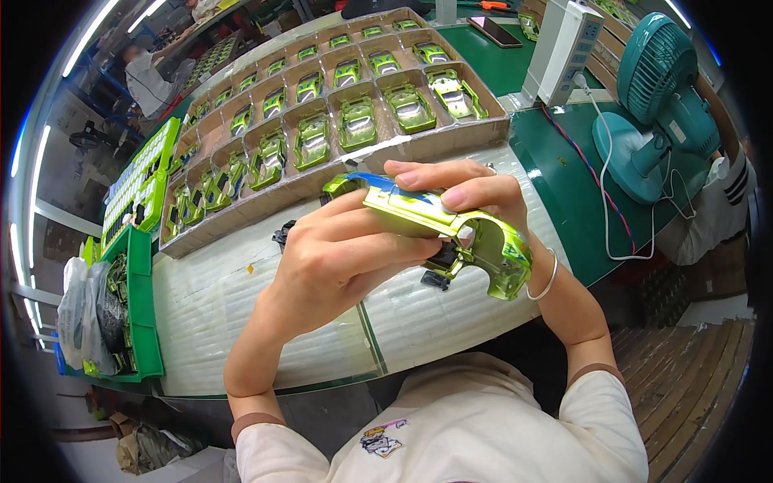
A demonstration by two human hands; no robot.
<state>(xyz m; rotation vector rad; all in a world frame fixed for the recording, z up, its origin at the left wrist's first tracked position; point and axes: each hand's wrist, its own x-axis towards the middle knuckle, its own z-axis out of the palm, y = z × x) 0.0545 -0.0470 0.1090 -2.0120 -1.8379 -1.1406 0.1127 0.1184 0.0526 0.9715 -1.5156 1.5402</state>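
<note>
A shiny lime-green toy car body shell [411,208] with a blue patch on top is held up above the work table, tilted on its side. My left hand [322,253] grips it from below and behind, with fingers reaching under the shell; the fingertips are partly hidden. My right hand [483,191] wraps round the other end, thumb and fingers pressed on its top and side. Below the shell's open wheel arch, a small black part [436,279] shows; whether it is attached, I cannot tell. Another black piece [283,233] lies just beyond my left hand.
A large divided cardboard tray [386,153] of green car shells stands across the far side. On the left is a green crate [145,322] with plastic bags. A teal fan [656,64], power strip [564,48], wires and phone [493,32] are at right. People sit nearby.
</note>
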